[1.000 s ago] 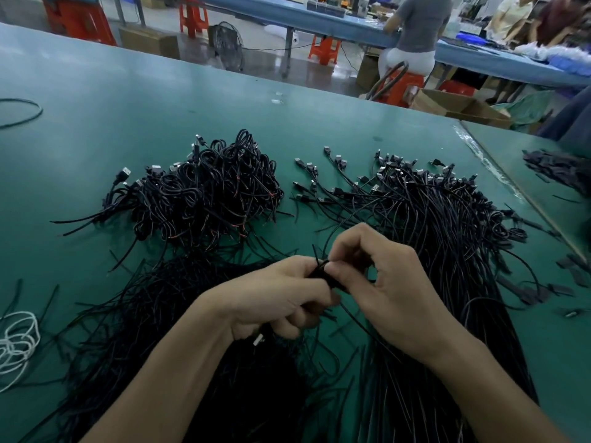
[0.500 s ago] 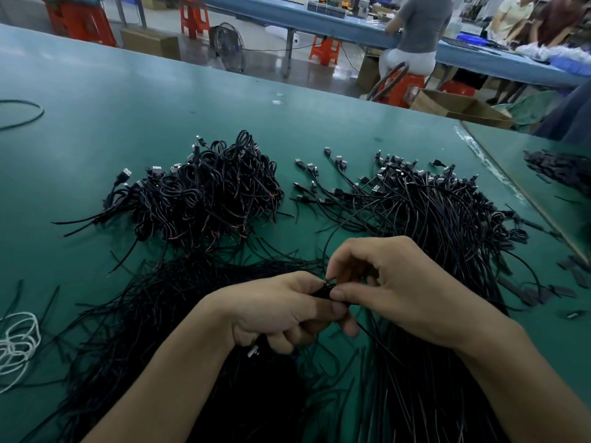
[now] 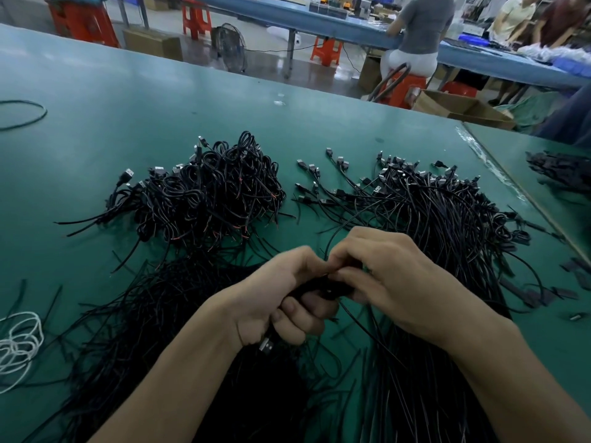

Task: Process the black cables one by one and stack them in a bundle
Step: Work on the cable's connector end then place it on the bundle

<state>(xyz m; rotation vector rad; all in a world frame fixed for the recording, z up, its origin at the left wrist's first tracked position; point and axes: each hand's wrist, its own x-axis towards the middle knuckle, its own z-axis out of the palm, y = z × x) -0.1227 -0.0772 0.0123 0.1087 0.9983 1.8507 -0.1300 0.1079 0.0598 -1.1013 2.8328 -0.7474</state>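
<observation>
Cable point(image 3: 321, 287), black, held in both hands above the green table point(image 3: 166, 100).
Left hand point(image 3: 278, 298) curled round it, USB plug point(image 3: 266, 346) poking out under the palm; right hand point(image 3: 396, 282) pinching it at the fingertips. Beyond the cable, leftward: heap of coiled cables point(image 3: 208, 193). Beyond, rightward: loose straight cables point(image 3: 431, 215).

My view: the green worktable point(image 3: 128, 100) and its load.
I see a coiled heap of black cables point(image 3: 208, 193) left of centre, a fan of straight plugged cables point(image 3: 431, 212) just to its right, a loose black tangle point(image 3: 144, 314) nearer me, a white cord point(image 3: 19, 343) at the left edge, and dark scraps point(image 3: 543, 292) far right.
</observation>
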